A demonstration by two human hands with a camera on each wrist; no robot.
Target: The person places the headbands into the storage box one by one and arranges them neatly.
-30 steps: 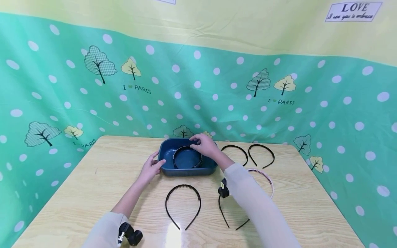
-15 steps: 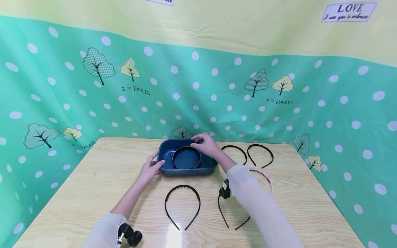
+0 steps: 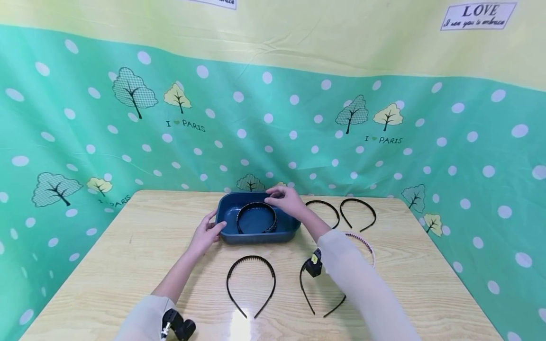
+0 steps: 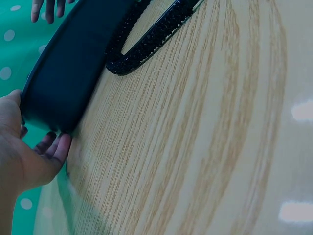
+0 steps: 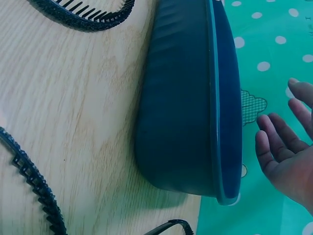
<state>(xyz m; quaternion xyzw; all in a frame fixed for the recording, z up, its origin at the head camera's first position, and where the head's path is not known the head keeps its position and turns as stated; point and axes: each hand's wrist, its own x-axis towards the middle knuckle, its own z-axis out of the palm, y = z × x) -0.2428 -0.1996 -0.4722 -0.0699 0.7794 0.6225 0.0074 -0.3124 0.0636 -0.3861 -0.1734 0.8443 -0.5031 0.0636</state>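
A dark blue plastic bin (image 3: 256, 238) stands near the table's back edge, with a black headband (image 3: 256, 204) lying inside it. My left hand (image 3: 205, 234) grips the bin's left end, thumb at the rim; the left wrist view shows its fingertips (image 4: 64, 143) at the bottom edge. Over the bin's right side hovers my right hand (image 3: 290, 203), holding nothing. Its fingers are apart and loosely bent in the right wrist view, beyond the bin's rim (image 5: 214, 107). In front of the bin lies another black toothed headband (image 3: 251, 258).
At the back right lie two black headbands, one (image 3: 323, 202) near the bin and one (image 3: 360, 200) farther right. A pale pink headband (image 3: 373, 255) and a black one (image 3: 306, 298) are partly covered by the right sleeve (image 3: 362, 284). A polka-dot cloth (image 3: 170, 156) hangs behind.
My right hand has drawn slightly to the right, away from the headband in the bin. The left hand keeps its hold, and the headbands stay where they were.
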